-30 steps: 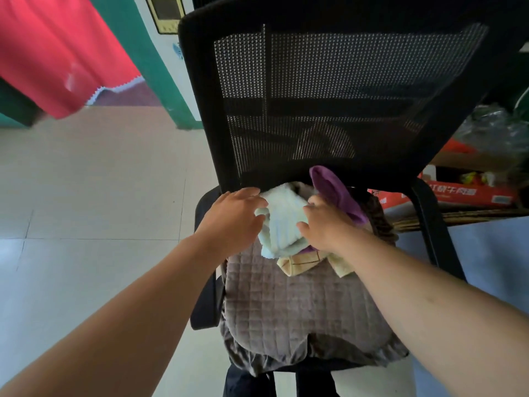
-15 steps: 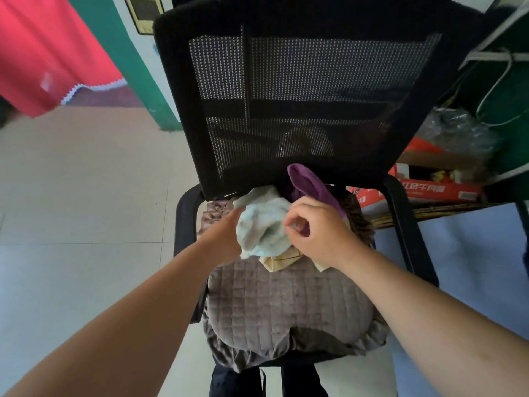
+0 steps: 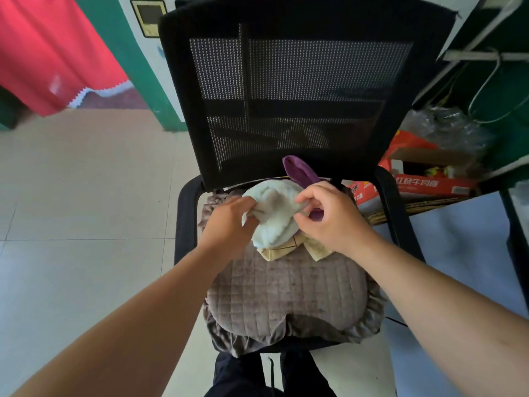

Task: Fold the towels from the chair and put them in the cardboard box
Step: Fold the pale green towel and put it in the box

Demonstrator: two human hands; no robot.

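Seat cushion (image 3: 286, 296): a soft brown-grey quilted pad on the chair seat, nearest to the person.
Left hand (image 3: 229, 224): its grip is closed on the left edge of the pale towel.
Right hand (image 3: 329, 216): finger and thumb pinch the right edge of the pale towel.
Pale towel (image 3: 272, 216): light blue-white and fluffy, bunched up at the back of the seat, between the two hands.
Yellow towel (image 3: 274, 250): lies under the pale towel, with dark lines on it.
Purple towel (image 3: 299, 169): sticks up behind the right hand.
Chair (image 3: 286, 90): black, with a mesh back.
Red box (image 3: 423, 186): behind the chair on the right, open at the top, with white Chinese writing too blurred to read.
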